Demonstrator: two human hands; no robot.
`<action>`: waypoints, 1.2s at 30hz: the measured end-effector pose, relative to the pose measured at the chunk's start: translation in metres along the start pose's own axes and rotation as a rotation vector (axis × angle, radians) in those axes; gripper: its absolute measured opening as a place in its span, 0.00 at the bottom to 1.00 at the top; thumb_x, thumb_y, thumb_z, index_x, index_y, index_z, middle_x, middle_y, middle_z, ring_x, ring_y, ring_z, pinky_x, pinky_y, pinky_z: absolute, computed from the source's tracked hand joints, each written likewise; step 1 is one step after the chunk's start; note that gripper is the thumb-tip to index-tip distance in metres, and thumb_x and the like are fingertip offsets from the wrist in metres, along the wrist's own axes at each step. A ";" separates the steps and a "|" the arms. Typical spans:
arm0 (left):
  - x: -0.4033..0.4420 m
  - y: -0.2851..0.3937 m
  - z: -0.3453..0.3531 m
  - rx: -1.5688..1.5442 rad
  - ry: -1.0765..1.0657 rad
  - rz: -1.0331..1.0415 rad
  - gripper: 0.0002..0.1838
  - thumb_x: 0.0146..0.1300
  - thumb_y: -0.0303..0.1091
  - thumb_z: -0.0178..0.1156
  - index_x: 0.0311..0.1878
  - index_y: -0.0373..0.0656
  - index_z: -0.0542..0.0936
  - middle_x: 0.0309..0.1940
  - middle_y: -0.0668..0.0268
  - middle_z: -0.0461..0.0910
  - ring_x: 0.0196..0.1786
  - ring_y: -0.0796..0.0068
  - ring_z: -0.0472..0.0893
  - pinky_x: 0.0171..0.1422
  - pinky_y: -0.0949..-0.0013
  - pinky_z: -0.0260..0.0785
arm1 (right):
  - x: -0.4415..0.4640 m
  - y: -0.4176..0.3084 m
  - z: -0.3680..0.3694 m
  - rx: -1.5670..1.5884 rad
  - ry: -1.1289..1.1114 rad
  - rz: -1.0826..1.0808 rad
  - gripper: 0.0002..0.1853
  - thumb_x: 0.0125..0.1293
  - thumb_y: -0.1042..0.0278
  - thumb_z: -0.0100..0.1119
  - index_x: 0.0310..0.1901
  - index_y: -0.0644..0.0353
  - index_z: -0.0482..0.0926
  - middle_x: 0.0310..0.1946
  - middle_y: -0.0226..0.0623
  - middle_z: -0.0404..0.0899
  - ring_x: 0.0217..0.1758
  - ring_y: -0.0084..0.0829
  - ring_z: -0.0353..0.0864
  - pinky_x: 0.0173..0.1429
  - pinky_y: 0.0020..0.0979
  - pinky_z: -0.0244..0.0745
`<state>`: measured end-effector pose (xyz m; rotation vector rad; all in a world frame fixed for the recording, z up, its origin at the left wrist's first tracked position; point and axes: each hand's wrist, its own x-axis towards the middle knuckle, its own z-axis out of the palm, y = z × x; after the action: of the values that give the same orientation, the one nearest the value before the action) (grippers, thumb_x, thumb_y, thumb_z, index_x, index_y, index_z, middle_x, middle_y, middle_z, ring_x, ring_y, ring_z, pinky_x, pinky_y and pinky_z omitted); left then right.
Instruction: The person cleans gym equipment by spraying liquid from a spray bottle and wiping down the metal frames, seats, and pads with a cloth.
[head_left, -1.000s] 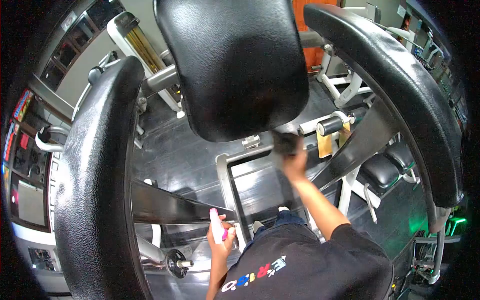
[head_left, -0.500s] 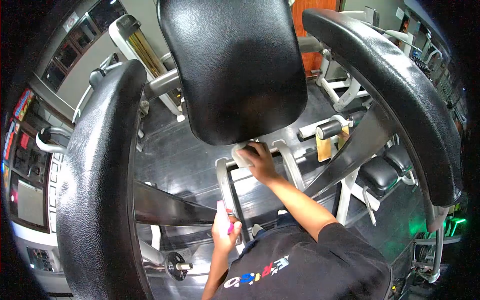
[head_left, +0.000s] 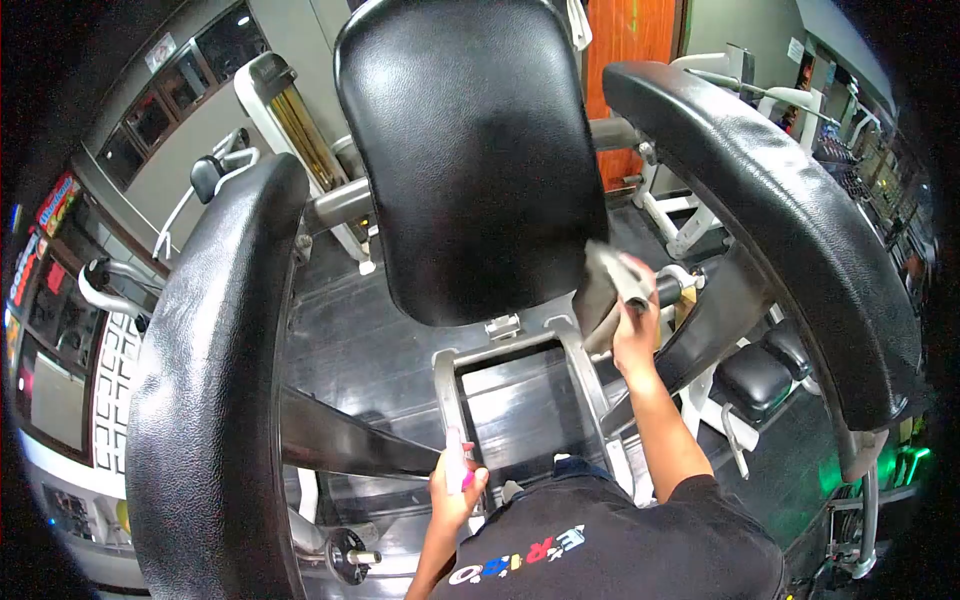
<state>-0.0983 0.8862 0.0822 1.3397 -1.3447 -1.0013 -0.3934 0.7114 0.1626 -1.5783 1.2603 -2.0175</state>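
My right hand (head_left: 636,335) is closed around a grey-white cloth (head_left: 601,318), beside the lower right edge of a black padded backrest (head_left: 480,150). The cloth is blurred and hangs loosely from the fingers. Lower down, my left hand (head_left: 452,497) grips a slim white-and-pink bottle (head_left: 456,462), held upright close to my body. Its lower part is hidden by the fingers. Under the backrest, a grey metal frame (head_left: 510,345) reaches toward me.
Long black arm pads flank me on the left (head_left: 210,370) and right (head_left: 770,210). A weight plate (head_left: 347,556) sits low on the left. Other gym machines stand around, including a black seat (head_left: 755,382) at right and a weight stack (head_left: 295,125) behind.
My right hand has moved the cloth up and right, from below the backrest's bottom edge to its right side. My left hand still holds the bottle, slightly lower in view.
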 end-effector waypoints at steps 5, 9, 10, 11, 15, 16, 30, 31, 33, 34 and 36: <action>0.023 0.038 0.009 0.012 -0.017 0.042 0.21 0.57 0.29 0.68 0.53 0.36 0.75 0.25 0.71 0.79 0.28 0.83 0.78 0.38 0.74 0.72 | 0.076 -0.046 -0.007 -0.115 0.250 -0.362 0.19 0.72 0.72 0.47 0.61 0.69 0.69 0.60 0.46 0.71 0.65 0.36 0.70 0.71 0.35 0.60; 0.027 0.040 0.013 0.034 -0.052 0.124 0.21 0.57 0.27 0.67 0.54 0.34 0.75 0.24 0.70 0.78 0.28 0.82 0.78 0.38 0.74 0.73 | 0.148 -0.084 0.018 0.129 0.218 -0.475 0.19 0.67 0.79 0.50 0.59 0.68 0.71 0.57 0.46 0.75 0.62 0.39 0.74 0.70 0.37 0.63; 0.027 0.036 0.016 0.036 -0.053 0.126 0.21 0.57 0.27 0.67 0.54 0.34 0.75 0.24 0.70 0.78 0.28 0.82 0.78 0.38 0.74 0.73 | 0.165 -0.085 0.026 0.065 0.147 -0.527 0.21 0.64 0.81 0.51 0.59 0.66 0.72 0.57 0.47 0.76 0.62 0.42 0.74 0.70 0.38 0.63; 0.025 0.029 0.019 0.004 -0.077 0.080 0.22 0.57 0.27 0.67 0.54 0.34 0.75 0.24 0.71 0.78 0.29 0.82 0.78 0.39 0.74 0.73 | 0.181 -0.085 0.034 0.001 0.075 -0.576 0.23 0.61 0.82 0.52 0.59 0.65 0.72 0.56 0.48 0.77 0.62 0.45 0.75 0.70 0.40 0.64; 0.021 0.027 0.032 -0.044 -0.173 0.063 0.45 0.58 0.47 0.70 0.71 0.29 0.61 0.25 0.73 0.74 0.29 0.82 0.74 0.43 0.73 0.72 | 0.195 -0.063 0.078 -0.185 0.015 -0.732 0.26 0.55 0.86 0.50 0.57 0.60 0.76 0.59 0.49 0.76 0.63 0.52 0.73 0.69 0.43 0.65; 0.021 0.028 0.035 -0.042 -0.175 0.062 0.45 0.58 0.47 0.70 0.71 0.29 0.61 0.25 0.73 0.74 0.29 0.82 0.74 0.43 0.73 0.72 | 0.187 -0.060 0.072 -0.198 -0.002 -0.724 0.27 0.55 0.86 0.49 0.58 0.60 0.75 0.59 0.49 0.76 0.63 0.52 0.74 0.69 0.43 0.65; 0.034 0.041 0.057 -0.028 -0.125 -0.112 0.22 0.56 0.25 0.67 0.54 0.34 0.76 0.24 0.70 0.79 0.29 0.80 0.78 0.38 0.74 0.73 | 0.058 0.055 0.006 -0.096 -0.015 0.079 0.25 0.61 0.84 0.48 0.61 0.60 0.74 0.51 0.44 0.82 0.56 0.33 0.80 0.60 0.29 0.71; 0.038 0.045 0.060 -0.074 -0.130 -0.055 0.22 0.56 0.26 0.67 0.54 0.34 0.75 0.24 0.71 0.79 0.29 0.81 0.78 0.38 0.74 0.73 | 0.069 0.046 0.008 -0.095 -0.008 0.081 0.25 0.61 0.84 0.48 0.61 0.60 0.74 0.51 0.44 0.82 0.56 0.33 0.80 0.60 0.29 0.71; 0.047 0.049 0.065 -0.119 -0.140 0.003 0.22 0.56 0.26 0.67 0.54 0.33 0.75 0.24 0.71 0.79 0.29 0.81 0.79 0.38 0.74 0.73 | 0.097 0.025 0.010 -0.005 -0.131 0.043 0.26 0.60 0.85 0.48 0.62 0.61 0.74 0.59 0.44 0.78 0.65 0.33 0.74 0.68 0.30 0.64; 0.051 0.049 0.066 -0.128 -0.149 0.006 0.22 0.56 0.27 0.68 0.54 0.33 0.75 0.24 0.71 0.79 0.29 0.81 0.79 0.39 0.74 0.73 | 0.112 0.015 0.014 -0.006 -0.129 0.046 0.26 0.60 0.85 0.48 0.62 0.61 0.74 0.59 0.44 0.78 0.65 0.33 0.74 0.68 0.30 0.64; 0.054 0.047 0.070 -0.168 -0.155 -0.007 0.22 0.55 0.28 0.68 0.53 0.33 0.75 0.24 0.71 0.79 0.30 0.80 0.79 0.40 0.73 0.73 | 0.134 0.000 0.024 0.197 -0.141 -0.135 0.29 0.56 0.89 0.45 0.61 0.62 0.74 0.57 0.44 0.79 0.64 0.33 0.76 0.68 0.30 0.65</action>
<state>-0.1731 0.8307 0.1173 1.1606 -1.3381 -1.2157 -0.4201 0.6095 0.2494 -1.7148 0.8960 -1.9989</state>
